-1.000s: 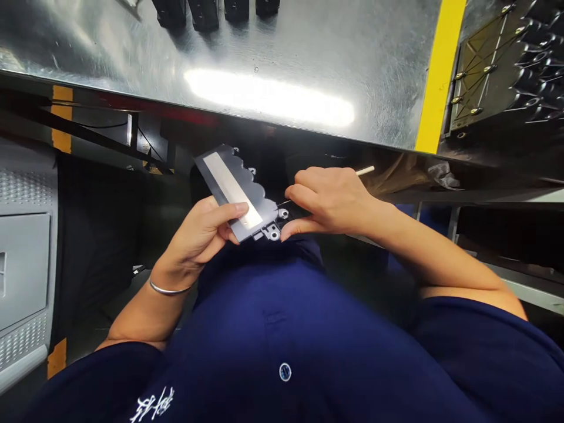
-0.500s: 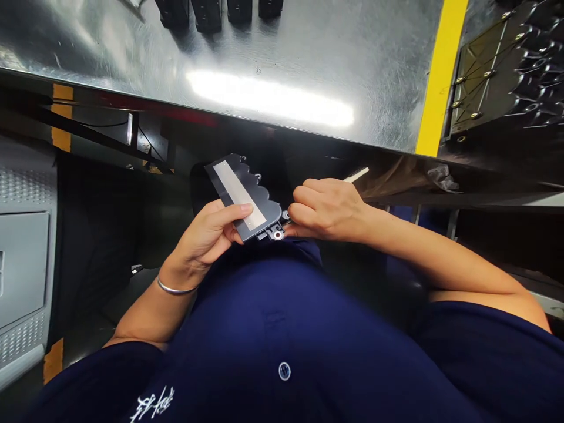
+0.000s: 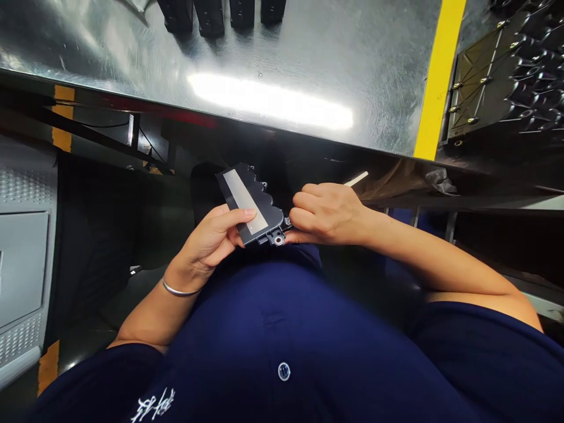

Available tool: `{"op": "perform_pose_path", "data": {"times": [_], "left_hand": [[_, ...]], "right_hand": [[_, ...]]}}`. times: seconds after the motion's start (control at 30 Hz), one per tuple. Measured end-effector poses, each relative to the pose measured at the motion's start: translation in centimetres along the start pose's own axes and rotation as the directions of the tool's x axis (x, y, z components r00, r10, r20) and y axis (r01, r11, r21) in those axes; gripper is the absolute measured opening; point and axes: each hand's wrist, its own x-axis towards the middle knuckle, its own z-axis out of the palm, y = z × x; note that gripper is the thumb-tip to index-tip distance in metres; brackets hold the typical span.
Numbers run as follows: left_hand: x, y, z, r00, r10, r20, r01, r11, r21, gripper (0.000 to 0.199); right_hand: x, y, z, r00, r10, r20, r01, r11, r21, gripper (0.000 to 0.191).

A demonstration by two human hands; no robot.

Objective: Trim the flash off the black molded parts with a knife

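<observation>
My left hand (image 3: 215,235) grips a dark plastic part (image 3: 269,210), with the thumb pressed on a pale strip (image 3: 240,194) along its flat face. The part is tilted; one long edge is scalloped, and its lower end carries a small bracket with a light-ringed hole (image 3: 278,240). At that end my right hand (image 3: 328,212) is closed, its fingertips up against the part. From behind the right knuckles sticks out the cream end of a thin stick-like tool (image 3: 358,178); its other end is hidden by my fingers.
Ahead is a metal table (image 3: 379,70) with a yellow tape stripe (image 3: 440,82). Several black blocks (image 3: 211,17) stand at its far side. Black moulded parts (image 3: 480,88) lie at the right. A grey plastic box (image 3: 26,247) is at the left, and crumpled clear plastic (image 3: 440,179) lies under the table edge.
The plastic part and both hands have shifted slightly down and to the right, the part a little more than the right hand. Both grips look the same.
</observation>
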Motion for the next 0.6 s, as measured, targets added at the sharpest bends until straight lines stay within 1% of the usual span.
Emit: {"op": "perform_pose_path", "data": {"times": [0.1,0.17,0.23,0.3,0.4,0.47,0.53,0.57,0.6], "left_hand": [[0.1,-0.1,-0.2,1.0,0.002,0.004,-0.002,0.999,-0.033,0.014],[0.1,0.0,-0.1,1.0,-0.004,0.021,0.006,0.997,-0.082,0.014],[0.1,0.1,0.0,0.999,-0.016,0.036,0.021,0.991,-0.135,0.021],[0.2,0.1,0.2,0.998,-0.043,0.034,0.049,0.982,-0.185,0.021],[0.4,0.1,0.3,0.991,-0.13,0.04,0.135,0.963,-0.235,0.009],[0.6,0.3,-0.1,0.975,-0.197,0.102,0.216,0.95,-0.224,0.01],[0.5,0.5,-0.7,0.949,-0.231,0.216,0.269,0.949,-0.163,0.019],[0.4,0.6,-1.0,0.94,-0.217,0.265,0.256,0.958,-0.126,0.024],[0.2,0.7,-1.2,0.942,-0.171,0.289,0.205,0.975,-0.09,0.026]], "right_hand": [[-0.3,0.0,-0.1,0.999,-0.012,-0.029,0.013,0.999,0.043,0.047],[-0.5,0.0,-0.2,0.996,0.041,-0.075,-0.036,0.997,0.068,0.046],[-0.5,-0.1,-0.2,0.99,0.101,-0.096,-0.09,0.99,0.11,0.043],[-0.3,-0.3,-0.1,0.991,0.114,-0.067,-0.101,0.981,0.165,0.041],[-0.2,-0.7,0.6,0.998,0.063,-0.012,-0.058,0.967,0.246,0.031],[-0.3,-0.7,0.9,0.998,0.058,-0.037,-0.044,0.95,0.308,0.031],[-0.4,-0.6,1.1,0.991,0.11,-0.075,-0.074,0.924,0.375,0.035],[-0.5,-0.5,1.0,0.984,0.16,-0.084,-0.114,0.909,0.401,0.038],[-0.5,-0.5,0.9,0.971,0.223,-0.086,-0.169,0.893,0.417,0.041]]}}
